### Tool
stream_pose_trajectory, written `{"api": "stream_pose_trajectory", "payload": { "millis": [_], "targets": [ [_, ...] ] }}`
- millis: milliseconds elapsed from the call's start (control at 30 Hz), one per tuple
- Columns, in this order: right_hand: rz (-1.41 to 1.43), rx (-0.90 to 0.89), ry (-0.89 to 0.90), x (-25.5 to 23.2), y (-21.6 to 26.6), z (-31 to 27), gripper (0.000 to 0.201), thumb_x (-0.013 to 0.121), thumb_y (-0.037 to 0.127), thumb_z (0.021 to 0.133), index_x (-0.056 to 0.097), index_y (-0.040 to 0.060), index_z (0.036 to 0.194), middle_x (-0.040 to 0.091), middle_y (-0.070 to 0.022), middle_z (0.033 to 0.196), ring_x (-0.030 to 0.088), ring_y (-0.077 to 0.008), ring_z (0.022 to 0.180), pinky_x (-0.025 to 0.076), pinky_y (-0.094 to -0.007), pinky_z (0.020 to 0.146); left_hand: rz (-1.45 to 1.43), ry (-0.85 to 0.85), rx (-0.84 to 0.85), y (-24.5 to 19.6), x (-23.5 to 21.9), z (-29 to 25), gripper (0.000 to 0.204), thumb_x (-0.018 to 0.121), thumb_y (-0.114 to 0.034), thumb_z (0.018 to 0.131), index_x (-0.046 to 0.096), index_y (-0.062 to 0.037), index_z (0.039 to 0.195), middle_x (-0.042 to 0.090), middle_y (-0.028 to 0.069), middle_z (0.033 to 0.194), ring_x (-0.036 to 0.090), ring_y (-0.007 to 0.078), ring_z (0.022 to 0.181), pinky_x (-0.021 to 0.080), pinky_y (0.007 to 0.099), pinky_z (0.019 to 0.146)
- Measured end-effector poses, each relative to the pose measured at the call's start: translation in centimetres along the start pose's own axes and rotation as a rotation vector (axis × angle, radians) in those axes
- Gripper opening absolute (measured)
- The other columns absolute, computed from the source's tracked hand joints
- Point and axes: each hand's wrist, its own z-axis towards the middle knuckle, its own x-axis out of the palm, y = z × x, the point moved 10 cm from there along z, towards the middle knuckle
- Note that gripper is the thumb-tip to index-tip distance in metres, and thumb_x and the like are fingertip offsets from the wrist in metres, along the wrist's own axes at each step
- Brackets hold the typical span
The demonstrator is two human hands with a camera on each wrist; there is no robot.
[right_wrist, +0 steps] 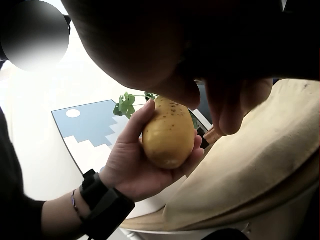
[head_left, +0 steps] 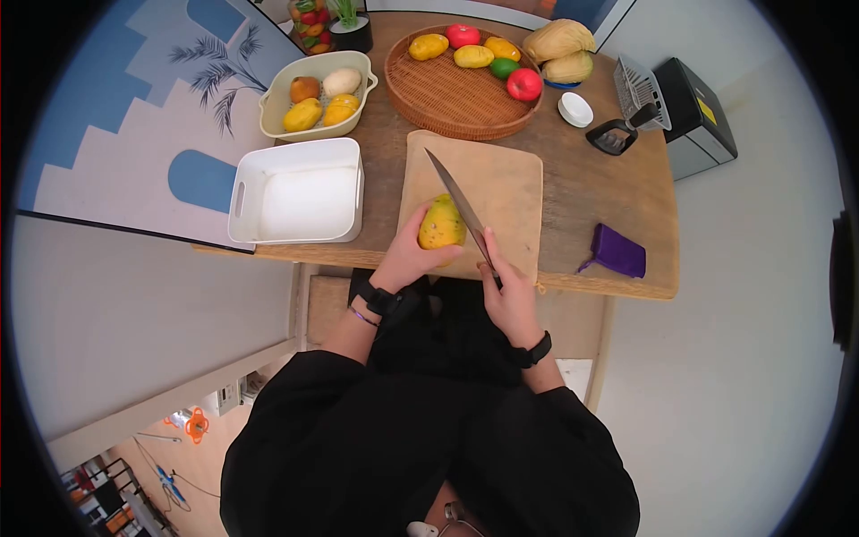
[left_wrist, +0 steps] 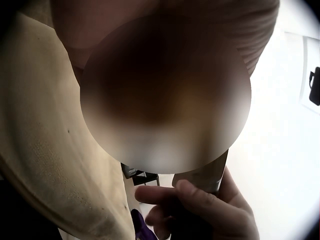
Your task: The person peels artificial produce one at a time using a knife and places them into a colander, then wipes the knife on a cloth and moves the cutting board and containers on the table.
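A yellow-green speckled fruit (head_left: 442, 224) is gripped in the left hand (head_left: 413, 254) over the near part of the cutting board (head_left: 492, 170). The right hand (head_left: 510, 295) holds a large knife (head_left: 458, 199) by its handle, its blade slanting up and left beside the fruit's right side. In the right wrist view the left hand (right_wrist: 131, 162) cups the fruit (right_wrist: 169, 132), thumb on its upper side. The left wrist view is largely blurred; the right hand (left_wrist: 215, 212) shows at the bottom with part of the blade (left_wrist: 205, 177).
Left of the board stands a white bin (head_left: 300, 192), with a fruit-filled basket (head_left: 267, 112) behind it. A round wicker tray (head_left: 447, 85) with several fruits is at the back. To the right are a white bowl (head_left: 575, 109), a black-handled tool (head_left: 617, 134) and a purple pouch (head_left: 617, 251).
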Motion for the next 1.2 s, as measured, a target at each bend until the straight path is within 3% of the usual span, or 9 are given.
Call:
{"api": "stream_pose_trajectory", "payload": {
  "millis": [233,300,500,533,600,733,833,1000,1200],
  "targets": [
    [-0.257,0.004,-0.011,-0.4,0.4,-0.9,0.077,0.069,0.002,0.088,0.046,0.0298,0.156,0.063,-0.0157,0.075,0.066,-0.0367,0.07,0.053,-0.045,0.064,0.296,-0.11,0.156,-1.3,2.1,0.6,0.073,0.09,-0.021,0.076,0.05,-0.0013,0.134,0.058,0.0144,0.127,0.06,0.0271,0.119,0.05,0.0385,0.1],
    [-0.28,0.011,-0.032,-0.7,0.6,-0.9,0.073,0.071,0.002,0.09,0.049,0.0259,0.155,0.067,-0.0159,0.077,0.069,-0.0334,0.068,0.054,-0.0381,0.066,0.278,-0.17,0.172,-1.8,2.2,0.3,0.07,0.089,-0.022,0.075,0.051,-0.0015,0.13,0.057,0.016,0.126,0.06,0.0309,0.117,0.049,0.0406,0.1],
    [-0.182,-0.033,-0.079,-0.5,0.0,-1.0,0.081,0.07,0.0,0.083,0.048,0.0307,0.155,0.064,-0.0137,0.075,0.068,-0.0346,0.069,0.055,-0.0441,0.064,0.292,-0.178,0.169,-1.0,2.3,0.0,0.071,0.089,-0.023,0.075,0.051,-0.0006,0.13,0.055,0.0173,0.128,0.058,0.0317,0.12,0.048,0.0404,0.102],
    [-0.182,-0.034,-0.08,-0.5,0.0,-0.9,0.081,0.07,0.0,0.083,0.048,0.0307,0.155,0.064,-0.0137,0.075,0.068,-0.0346,0.069,0.055,-0.0441,0.064,0.292,-0.178,0.17,-0.6,2.1,0.0,0.071,0.089,-0.023,0.075,0.051,-0.0006,0.13,0.055,0.0173,0.128,0.058,0.0317,0.12,0.048,0.0404,0.102],
    [-0.123,-0.008,-0.115,-0.7,-0.3,-0.8,0.08,0.069,0.0,0.084,0.048,0.0298,0.155,0.067,-0.0152,0.079,0.069,-0.0359,0.071,0.055,-0.0432,0.065,0.357,-0.147,0.191,-0.1,2.0,-0.1,0.075,0.086,-0.012,0.078,0.045,-0.0039,0.14,0.059,0.0084,0.125,0.059,0.019,0.116,0.051,0.0352,0.098],
    [-0.07,-0.012,-0.126,-1.2,-0.3,-0.6,0.077,0.067,-0.002,0.085,0.05,0.0276,0.154,0.069,-0.0176,0.085,0.07,-0.0371,0.074,0.056,-0.0404,0.068,0.329,-0.101,0.174,-0.1,2.1,-0.3,0.076,0.085,-0.012,0.079,0.042,-0.0041,0.141,0.056,0.0091,0.129,0.056,0.0178,0.12,0.049,0.0348,0.102],
    [0.033,0.01,-0.092,-1.4,-0.4,-0.6,0.074,0.067,-0.004,0.086,0.051,0.0242,0.153,0.072,-0.0198,0.096,0.072,-0.0373,0.08,0.057,-0.0374,0.074,0.041,-0.069,0.17,-0.5,2.3,-0.6,0.078,0.088,-0.021,0.076,0.044,-0.003,0.138,0.049,0.0122,0.133,0.051,0.0222,0.125,0.047,0.0353,0.103],
    [0.216,0.024,-0.04,-1.7,0.3,-0.4,0.069,0.062,-0.009,0.09,0.048,0.0133,0.154,0.066,-0.0177,0.136,0.07,-0.0288,0.119,0.053,-0.0312,0.098,-0.223,0.079,0.063,-0.2,2.1,-0.4,0.078,0.079,-0.006,0.081,0.038,-0.0034,0.147,0.051,0.0108,0.138,0.052,0.0218,0.13,0.046,0.0396,0.109],
    [0.267,0.06,-0.031,-1.5,-0.3,-0.5,0.066,0.059,-0.01,0.092,0.047,0.0074,0.154,0.062,-0.0161,0.144,0.06,-0.0266,0.134,0.048,-0.0306,0.107,-0.702,0.152,-0.044,-0.7,3.3,-0.4,0.082,0.075,-0.004,0.085,0.033,-0.0049,0.155,0.055,0.0081,0.136,0.057,0.0197,0.125,0.048,0.0346,0.106]
  ]
}}
